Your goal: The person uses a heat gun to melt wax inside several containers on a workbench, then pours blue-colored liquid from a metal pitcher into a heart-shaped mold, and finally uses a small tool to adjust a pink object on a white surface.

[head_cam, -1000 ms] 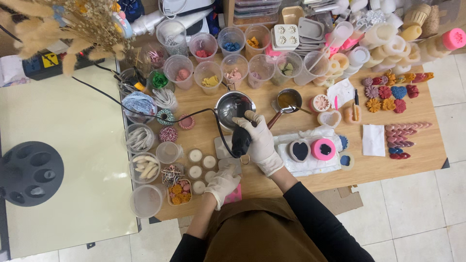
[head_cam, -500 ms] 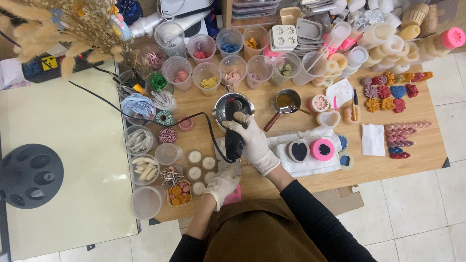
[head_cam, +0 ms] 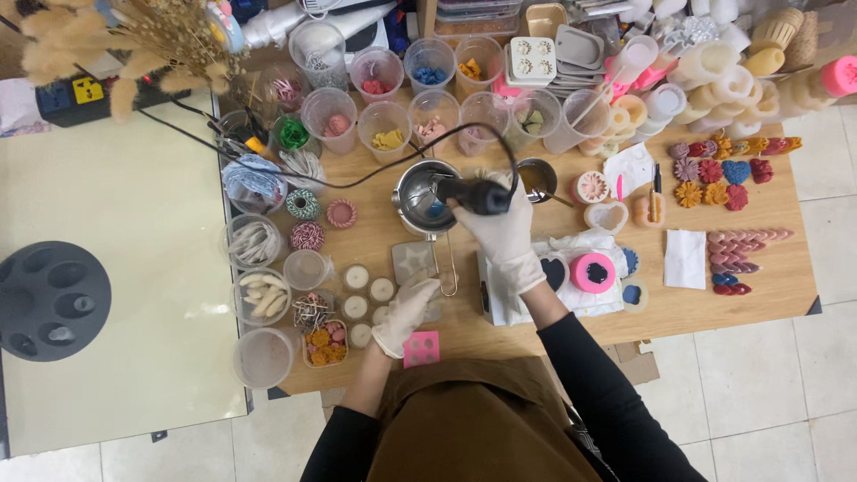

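Observation:
My right hand (head_cam: 506, 234), in a white glove, grips a black corded heat gun (head_cam: 475, 195) with its nozzle aimed left into a steel pouring pot (head_cam: 418, 198) that holds something blue. My left hand (head_cam: 404, 314), also gloved, rests near the pot's long wire handle (head_cam: 446, 268), next to a small grey star mould (head_cam: 412, 260). A pink mould (head_cam: 421, 348) lies at the table's front edge just below my left hand. The gun's black cord (head_cam: 357, 178) arcs over the pot and runs left toward a power strip (head_cam: 71, 96).
Clear cups (head_cam: 384, 125) of coloured wax bits line the back of the wooden table (head_cam: 625, 321). Small white candles (head_cam: 357, 278) sit at front left. A pink round mould (head_cam: 594, 272) and a heart mould (head_cam: 553, 272) sit on white paper at right, beyond them coloured wax flowers (head_cam: 714, 170).
My right hand swung the heat gun from pointing up along the table to lying sideways, nozzle aimed into the pot. The cord looped over the pot. My left hand shifted slightly up.

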